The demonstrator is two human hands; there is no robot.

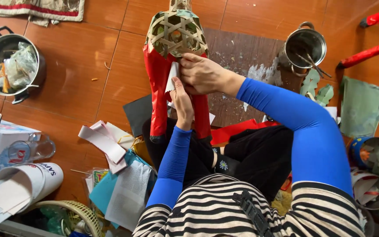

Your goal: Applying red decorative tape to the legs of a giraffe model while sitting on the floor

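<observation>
A woven bamboo frame figure [176,33] stands in front of me, its lower part and two legs covered in shiny red paper [158,87]. My left hand [182,103] presses a small white paper scrap [172,75] against the red body between the legs. My right hand [203,73] rests on top of the figure just below the bare bamboo weave, fingers curled on its surface beside the same scrap. Both arms wear blue sleeves.
A steel pot with plastic scraps [10,66] sits at left, another steel pot with scissors [304,46] at upper right. Paper sheets and strips [110,149], a white roll [27,182], a basket [73,213], green paper [360,105] and red poles [369,52] lie around on the tiled floor.
</observation>
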